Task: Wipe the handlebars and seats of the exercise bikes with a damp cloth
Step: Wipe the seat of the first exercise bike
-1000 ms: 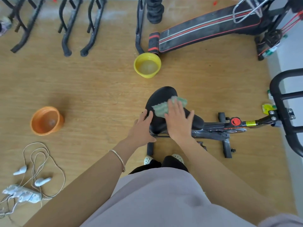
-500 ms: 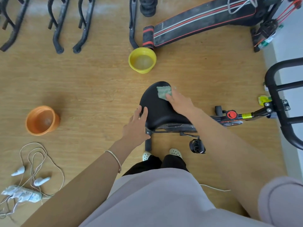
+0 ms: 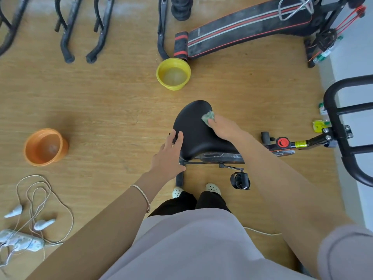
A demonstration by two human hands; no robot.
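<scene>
Right hand (image 3: 223, 128): fingers curled down onto a bunched green cloth (image 3: 207, 117), pressing it against the far right edge of the black bike seat (image 3: 196, 136); only a corner of cloth shows past the fingertips. Left hand (image 3: 168, 156): fingers loosely spread, tips resting on the seat's left rim, holding nothing. Yellow basin (image 3: 173, 74) with water sits on the floor beyond the seat. Handlebar (image 3: 337, 126) at right, untouched.

Wood-grain floor (image 3: 101, 110); sit-up bench (image 3: 248, 31) at back; pale wall (image 3: 355, 63) right.
</scene>
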